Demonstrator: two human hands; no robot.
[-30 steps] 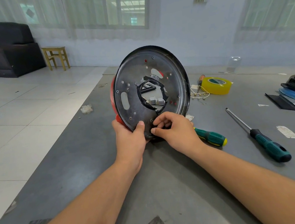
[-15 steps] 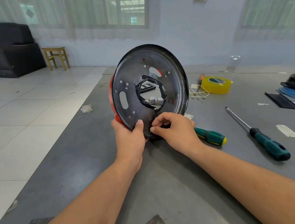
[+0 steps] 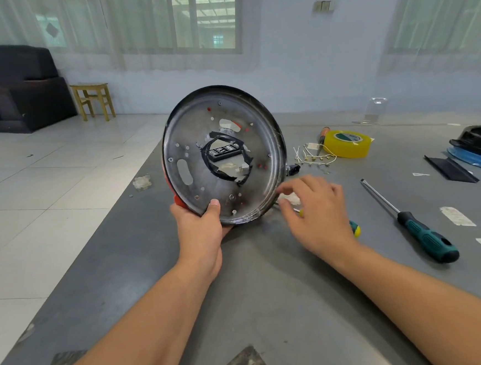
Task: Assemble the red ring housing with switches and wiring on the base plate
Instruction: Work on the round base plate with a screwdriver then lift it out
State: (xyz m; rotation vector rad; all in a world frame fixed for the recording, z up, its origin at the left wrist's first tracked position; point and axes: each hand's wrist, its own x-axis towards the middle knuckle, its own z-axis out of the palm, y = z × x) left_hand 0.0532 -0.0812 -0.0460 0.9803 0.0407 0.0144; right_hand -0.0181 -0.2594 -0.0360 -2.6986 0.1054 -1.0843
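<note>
The round dark metal base plate (image 3: 263,163) stands on edge on the grey table, its back toward me, with a jagged taped hole in the middle. The red ring housing (image 3: 179,200) shows only as a sliver behind its lower left rim. My left hand (image 3: 201,228) grips the plate's bottom edge, thumb on the metal face. My right hand (image 3: 317,209) hovers just right of the plate above the table, fingers loosely spread and blurred, holding nothing. A bundle of white wires (image 3: 313,158) with brass terminals lies behind the plate to the right.
A green-handled screwdriver (image 3: 426,236) lies at the right; another's yellow-green handle end (image 3: 355,228) peeks from under my right hand. Yellow tape roll (image 3: 347,143), a black bit case seen through the hole, black and blue parts (image 3: 478,146) at far right. The table's left edge runs diagonally.
My right hand has let go of the plate's lower edge and moved right, away from it. The plate has tilted and shifted slightly in my left hand.
</note>
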